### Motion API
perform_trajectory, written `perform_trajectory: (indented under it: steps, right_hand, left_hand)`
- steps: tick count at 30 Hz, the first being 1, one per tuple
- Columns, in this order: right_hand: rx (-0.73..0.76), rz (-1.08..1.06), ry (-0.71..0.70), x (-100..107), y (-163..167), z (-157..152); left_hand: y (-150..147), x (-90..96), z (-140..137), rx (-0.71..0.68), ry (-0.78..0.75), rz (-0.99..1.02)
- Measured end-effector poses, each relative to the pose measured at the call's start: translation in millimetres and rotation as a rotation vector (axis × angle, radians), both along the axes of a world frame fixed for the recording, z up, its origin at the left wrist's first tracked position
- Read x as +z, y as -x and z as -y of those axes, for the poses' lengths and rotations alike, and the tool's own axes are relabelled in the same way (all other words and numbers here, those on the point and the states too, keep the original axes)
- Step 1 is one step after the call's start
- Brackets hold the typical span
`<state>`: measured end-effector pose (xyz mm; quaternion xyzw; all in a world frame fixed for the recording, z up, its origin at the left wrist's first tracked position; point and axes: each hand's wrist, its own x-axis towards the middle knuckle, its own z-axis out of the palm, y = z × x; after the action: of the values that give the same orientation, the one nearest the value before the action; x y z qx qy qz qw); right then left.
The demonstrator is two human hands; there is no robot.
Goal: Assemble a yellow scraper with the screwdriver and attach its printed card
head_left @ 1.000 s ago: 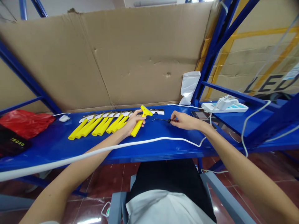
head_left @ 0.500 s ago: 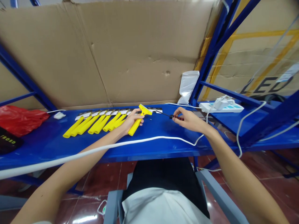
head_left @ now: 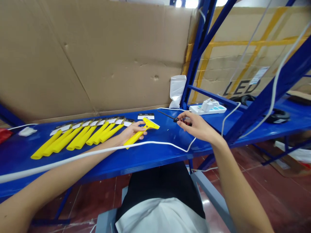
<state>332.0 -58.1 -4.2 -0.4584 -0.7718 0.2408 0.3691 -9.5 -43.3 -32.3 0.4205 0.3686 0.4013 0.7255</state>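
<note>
My left hand [head_left: 135, 130] is closed round a yellow scraper [head_left: 150, 124], its wide head tilted up and to the right. In my right hand [head_left: 191, 123] is a screwdriver [head_left: 167, 115] with a dark red and black handle; its thin shaft points left, apart from the scraper. Behind the scraper lies a black-and-white card [head_left: 146, 116]. Several more yellow scrapers [head_left: 80, 137] lie in a slanted row left of my left hand, with similar cards at their far ends. My right fingers hide most of the screwdriver's handle.
A white cable [head_left: 97, 149] runs across the front of the blue bench [head_left: 155, 155]. A power strip [head_left: 208, 108] and a white pouch [head_left: 177, 90] are at the back right, beside blue posts. Tall cardboard [head_left: 116, 58] stands behind. A crumpled white piece [head_left: 27, 131] lies far left.
The view has swung to the right. The screwdriver's tip has come away from the scraper head, and the scraper has turned so its head faces more to the right.
</note>
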Motion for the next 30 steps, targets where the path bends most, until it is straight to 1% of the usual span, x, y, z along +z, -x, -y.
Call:
perform_trajectory:
  steps: [3, 7, 10, 13, 16, 20, 24, 27, 30]
  right_hand:
    - [-0.035, 0.096, -0.009, -5.4, -9.8, -4.0]
    - [-0.033, 0.156, 0.043, -9.4, -36.3, -2.3]
    - [-0.057, 0.151, 0.014, -3.7, -55.0, 6.5]
    - [-0.085, 0.131, -0.016, 5.9, -64.3, 16.6]
    - [-0.079, 0.148, -0.023, 12.1, -64.0, 23.7]
    - [-0.057, 0.158, -0.002, 12.7, -54.2, 26.9]
    - [-0.025, 0.093, -0.025, 12.3, -44.6, 27.3]
    - [0.042, 0.083, -0.113, 14.3, -42.8, 28.5]
    - [0.014, 0.106, -0.218, 16.9, -43.8, 29.9]
  left_hand:
    - [-9.2, -2.1, -9.1, 0.032, -0.013, -0.024]
    - [-12.4, -8.3, -15.4, 0.075, -0.036, -0.003]
    - [-10.1, -12.4, -13.2, 0.052, -0.077, 0.011]
    - [-7.9, -14.0, -10.0, 0.021, -0.11, 0.005]
    - [-7.0, -13.2, -8.4, 0.003, -0.122, -0.007]
    - [-7.3, -9.3, -5.2, 0.043, -0.124, -0.03]
    - [-8.1, -5.3, -0.2, 0.061, -0.111, -0.056]
    - [-8.0, -4.0, 1.7, 0.076, -0.107, -0.061]
    - [-7.4, -3.8, 1.1, 0.076, -0.106, -0.06]
